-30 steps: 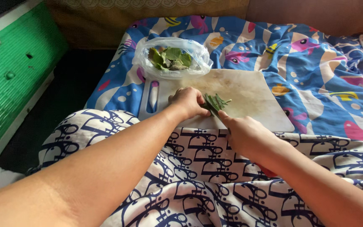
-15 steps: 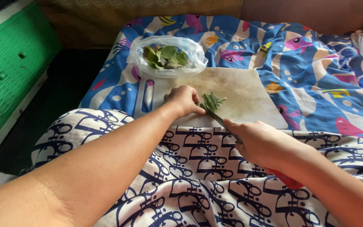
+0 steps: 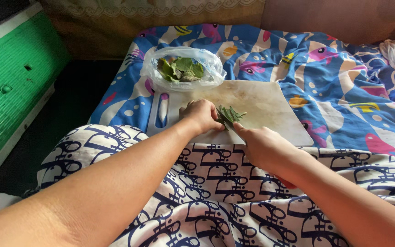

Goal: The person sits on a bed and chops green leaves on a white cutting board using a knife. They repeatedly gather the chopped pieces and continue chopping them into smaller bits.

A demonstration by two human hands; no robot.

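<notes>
Right hand [image 3: 261, 144] slid forward, knife hidden, left hand [image 3: 202, 115] pinning leaves [image 3: 229, 113]

Knife blade hidden between right hand [image 3: 264, 145] and left hand [image 3: 202, 115], near end of leaf bundle [image 3: 229, 114] covered by left fingers, bag [image 3: 184, 68] contents too small to identify, both forearms cut off by frame edge.

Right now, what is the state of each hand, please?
Left hand: fingers curled, pressing the bunch of green leaves on the cutting board.
Right hand: closed around a knife handle; the knife is mostly hidden.
</notes>
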